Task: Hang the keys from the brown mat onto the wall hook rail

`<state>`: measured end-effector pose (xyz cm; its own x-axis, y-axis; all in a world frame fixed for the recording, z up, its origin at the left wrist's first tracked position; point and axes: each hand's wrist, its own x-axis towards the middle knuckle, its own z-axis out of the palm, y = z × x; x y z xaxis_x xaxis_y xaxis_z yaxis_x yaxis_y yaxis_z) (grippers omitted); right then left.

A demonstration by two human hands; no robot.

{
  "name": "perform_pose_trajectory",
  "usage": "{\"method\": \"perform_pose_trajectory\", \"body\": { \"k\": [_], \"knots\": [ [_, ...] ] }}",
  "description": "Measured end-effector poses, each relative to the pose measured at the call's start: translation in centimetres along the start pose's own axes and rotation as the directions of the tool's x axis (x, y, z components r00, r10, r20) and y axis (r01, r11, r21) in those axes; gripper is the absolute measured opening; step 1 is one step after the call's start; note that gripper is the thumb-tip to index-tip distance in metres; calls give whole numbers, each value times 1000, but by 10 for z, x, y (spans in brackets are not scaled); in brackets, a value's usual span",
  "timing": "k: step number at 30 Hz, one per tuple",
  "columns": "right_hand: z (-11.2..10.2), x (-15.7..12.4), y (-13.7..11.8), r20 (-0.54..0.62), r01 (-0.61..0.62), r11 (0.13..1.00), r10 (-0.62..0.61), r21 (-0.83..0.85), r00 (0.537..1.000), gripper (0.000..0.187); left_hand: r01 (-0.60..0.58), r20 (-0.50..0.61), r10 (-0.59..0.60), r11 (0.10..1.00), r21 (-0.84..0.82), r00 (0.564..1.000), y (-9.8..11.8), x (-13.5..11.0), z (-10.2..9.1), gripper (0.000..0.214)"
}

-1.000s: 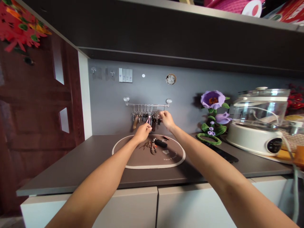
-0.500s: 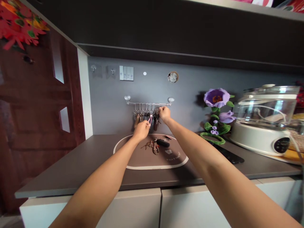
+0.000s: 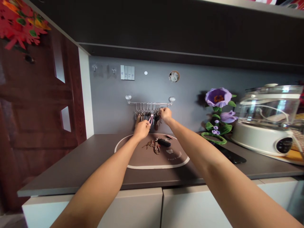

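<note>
A chrome hook rail [image 3: 149, 103] is fixed to the grey wall, with several key bunches [image 3: 145, 115] hanging from it. My left hand [image 3: 142, 129] is closed in a pinch on a pink key tag [image 3: 150, 118] just under the rail. My right hand [image 3: 165, 114] is closed on a dark key bunch at the rail's right end, near the last hook. Below both hands, a brown oval mat [image 3: 142, 158] lies on the counter and carries a loose bunch of keys [image 3: 152, 145] and a black key fob [image 3: 164, 142].
A purple artificial flower [image 3: 218, 110] stands right of the mat, with a black flat object [image 3: 228, 154] in front of it. A white cooker with a glass lid [image 3: 266, 120] fills the right side. A dark wooden door [image 3: 35, 104] is on the left; wall switches [image 3: 127, 72] sit above the rail.
My right hand rose from below the rail to its right end. My left hand stayed pinched on the pink tag. The camera drifted slightly.
</note>
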<state>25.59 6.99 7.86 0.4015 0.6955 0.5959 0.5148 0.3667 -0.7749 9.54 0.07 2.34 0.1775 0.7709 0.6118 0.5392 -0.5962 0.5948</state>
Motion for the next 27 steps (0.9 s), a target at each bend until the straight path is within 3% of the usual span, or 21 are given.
{"method": "perform_pose_trajectory", "body": {
  "k": [11,18,27],
  "knots": [
    [0,-14,8,124,-113,972,89,204,988,11,9,23,-9,1000,-4,1000,-8,2,2,9],
    [-1,-13,20,79,42,992,-52,122,996,12,-11,26,12,999,-36,1000,-7,1,0,12],
    [-17,-34,6,41,86,991,-91,106,995,31,-43,82,51,995,-95,995,-6,1,0,8]
  ]
}}
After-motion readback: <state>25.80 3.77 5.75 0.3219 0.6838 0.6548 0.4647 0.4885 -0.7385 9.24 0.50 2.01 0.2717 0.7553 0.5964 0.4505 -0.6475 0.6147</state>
